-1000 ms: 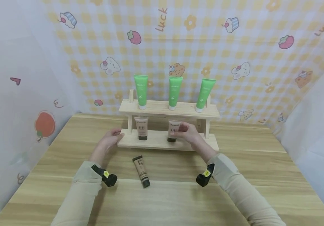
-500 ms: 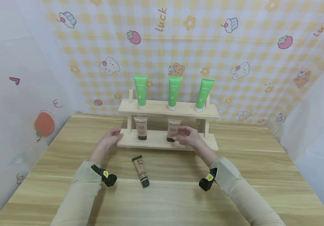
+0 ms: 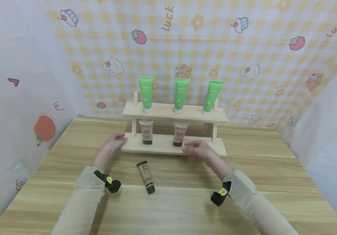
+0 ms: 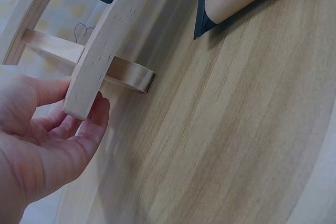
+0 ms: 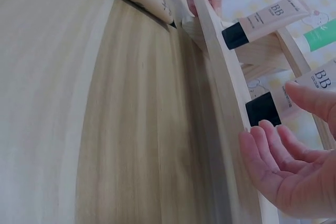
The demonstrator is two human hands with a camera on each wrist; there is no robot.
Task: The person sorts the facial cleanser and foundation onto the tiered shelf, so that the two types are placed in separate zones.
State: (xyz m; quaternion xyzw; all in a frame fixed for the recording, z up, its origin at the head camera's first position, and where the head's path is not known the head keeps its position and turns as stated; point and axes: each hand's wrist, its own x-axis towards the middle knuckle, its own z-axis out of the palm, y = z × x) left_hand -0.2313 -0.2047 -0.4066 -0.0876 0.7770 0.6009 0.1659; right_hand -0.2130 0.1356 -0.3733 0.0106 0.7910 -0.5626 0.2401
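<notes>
My left hand (image 3: 112, 144) grips the left end of the lower board of a two-tier wooden display shelf (image 3: 162, 143); in the left wrist view the thumb lies on one face and the fingers curl round the other. Two beige BB cream tubes stand upright on their black caps on that board, one on the left (image 3: 146, 132) and one near the middle (image 3: 180, 134). Just right of the middle tube is my right hand (image 3: 200, 150), relaxed and holding nothing. The right wrist view shows its thumb and fingers spread apart beside that tube's black cap (image 5: 262, 109).
Three green tubes stand on the upper board: left (image 3: 146, 94), middle (image 3: 181, 95) and right (image 3: 212, 98), the last leaning. Another beige tube with a black cap (image 3: 145, 176) lies on the wooden table (image 3: 180, 209) before the shelf. A patterned cloth (image 3: 209, 52) hangs behind.
My right hand has let go of the middle BB cream tube and moved down and right from it. The tube stays standing. My left hand keeps its hold on the shelf.
</notes>
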